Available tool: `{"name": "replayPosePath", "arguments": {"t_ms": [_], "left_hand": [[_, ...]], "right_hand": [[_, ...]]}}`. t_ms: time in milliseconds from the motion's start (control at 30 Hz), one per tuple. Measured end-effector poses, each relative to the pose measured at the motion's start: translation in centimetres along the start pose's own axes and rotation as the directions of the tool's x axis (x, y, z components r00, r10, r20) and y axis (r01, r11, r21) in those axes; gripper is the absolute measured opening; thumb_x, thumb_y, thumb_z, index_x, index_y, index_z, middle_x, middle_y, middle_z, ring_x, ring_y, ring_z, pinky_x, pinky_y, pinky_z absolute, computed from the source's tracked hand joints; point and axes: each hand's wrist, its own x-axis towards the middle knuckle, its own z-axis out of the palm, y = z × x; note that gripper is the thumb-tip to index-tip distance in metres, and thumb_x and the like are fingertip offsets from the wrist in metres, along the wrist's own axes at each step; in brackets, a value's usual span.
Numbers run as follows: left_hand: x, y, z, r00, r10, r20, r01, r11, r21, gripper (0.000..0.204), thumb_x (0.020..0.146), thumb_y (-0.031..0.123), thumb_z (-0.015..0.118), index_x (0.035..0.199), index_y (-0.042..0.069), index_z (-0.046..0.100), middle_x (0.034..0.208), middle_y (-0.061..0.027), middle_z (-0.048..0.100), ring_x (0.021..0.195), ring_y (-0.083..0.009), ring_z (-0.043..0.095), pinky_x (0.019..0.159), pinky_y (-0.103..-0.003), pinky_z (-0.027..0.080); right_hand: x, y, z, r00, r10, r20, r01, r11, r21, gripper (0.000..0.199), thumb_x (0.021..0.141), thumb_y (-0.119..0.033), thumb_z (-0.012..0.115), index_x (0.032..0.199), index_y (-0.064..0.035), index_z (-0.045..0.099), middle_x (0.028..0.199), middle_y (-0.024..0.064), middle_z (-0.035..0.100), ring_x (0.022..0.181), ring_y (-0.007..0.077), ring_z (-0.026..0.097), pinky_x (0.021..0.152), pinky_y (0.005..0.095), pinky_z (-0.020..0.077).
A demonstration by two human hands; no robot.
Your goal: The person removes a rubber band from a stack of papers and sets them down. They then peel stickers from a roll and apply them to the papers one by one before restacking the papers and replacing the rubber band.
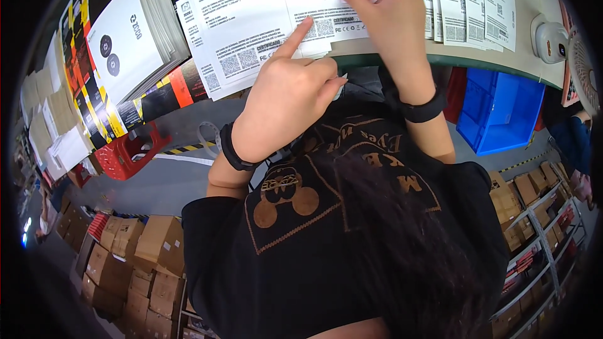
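Observation:
Printed white sheets point(248, 16) with black text and square codes lie overlapping on the table in front of me. My left hand point(286, 97) reaches over their near edge, its index finger stretched out with the tip on the paper. Its other fingers are bent and hold nothing that I can see. My right hand point(389, 12) is at the right edge of the middle sheet point(314, 0). Its thumb lies on the print, and the bent fingers meet the paper's edge, their tips partly hidden. More printed sheets point(449, 12) are fanned out right of this hand.
Left of the sheets stands a thick stack of white booklets point(119, 44) on black, yellow and orange packaging point(179, 85). A small white fan point(581, 69) is at the table's right end. Below are a blue crate point(496, 110), a red stool point(129, 154) and cardboard boxes point(160, 245).

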Motion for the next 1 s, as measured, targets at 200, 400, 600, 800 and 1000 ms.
{"name": "replayPosePath", "arguments": {"t_ms": [200, 400, 600, 800, 1000], "left_hand": [[0.0, 0.0, 0.3, 1.000, 0.030, -0.005, -0.030, 1.000, 0.007, 0.013, 0.068, 0.005, 0.067, 0.061, 0.002, 0.056, 0.046, -0.0082, 0.048, 0.045, -0.0259, 0.050, 0.102, -0.039, 0.033], [-0.9, 0.3, -0.2, 0.994, 0.079, -0.076, -0.078, 0.997, 0.017, 0.013, 0.068, 0.007, 0.067, 0.061, 0.003, 0.057, 0.048, -0.0071, 0.051, 0.042, -0.0224, 0.047, 0.104, -0.041, 0.029], [-2.9, 0.7, -2.4, 0.989, 0.011, -0.150, -0.001, 0.997, 0.071, 0.014, 0.069, 0.007, 0.067, 0.061, 0.003, 0.056, 0.049, -0.0067, 0.052, 0.042, -0.0230, 0.047, 0.105, -0.043, 0.026], [-3.1, -0.6, -1.5, 0.999, 0.049, -0.013, -0.047, 0.992, 0.116, 0.015, 0.070, 0.007, 0.065, 0.062, 0.003, 0.053, 0.048, -0.0072, 0.050, 0.045, -0.0242, 0.049, 0.107, -0.043, 0.023], [-1.6, 0.0, 0.4, 0.992, 0.125, 0.024, -0.127, 0.989, 0.070, 0.015, 0.071, 0.007, 0.065, 0.062, 0.004, 0.052, 0.047, -0.0069, 0.048, 0.046, -0.0247, 0.050, 0.106, -0.043, 0.023]], "right_hand": [[-0.1, 2.8, 0.7, 0.858, -0.483, -0.176, 0.369, 0.816, -0.445, 0.056, 0.075, 0.002, 0.057, 0.127, -0.0034, 0.036, 0.084, 0.0155, 0.047, 0.074, 0.0282, 0.054, 0.059, 0.0329, 0.0432], [-0.5, 2.9, 0.3, 0.819, -0.573, -0.033, 0.551, 0.800, -0.237, 0.053, 0.079, -0.006, 0.055, 0.128, -0.0043, 0.036, 0.107, 0.0187, 0.047, 0.097, 0.0325, 0.050, 0.081, 0.0380, 0.0396], [-2.2, 1.4, -2.6, 0.824, -0.417, 0.383, 0.557, 0.718, -0.416, 0.057, 0.082, -0.019, 0.055, 0.132, -0.0047, 0.031, 0.127, 0.0171, 0.042, 0.115, 0.0339, 0.041, 0.103, 0.0413, 0.0183], [-1.6, 2.8, -5.2, 0.811, -0.575, 0.110, 0.553, 0.691, -0.466, 0.042, 0.080, -0.012, 0.059, 0.117, 0.0000, 0.043, 0.106, 0.0166, 0.053, 0.096, 0.0241, 0.050, 0.085, 0.0331, 0.0353], [-1.5, 4.2, -4.0, 0.961, -0.217, -0.171, 0.259, 0.921, 0.291, 0.014, 0.080, -0.005, 0.062, 0.090, 0.0052, 0.060, 0.084, 0.0073, 0.062, 0.068, 0.0085, 0.055, 0.062, 0.0175, 0.0419]]}}
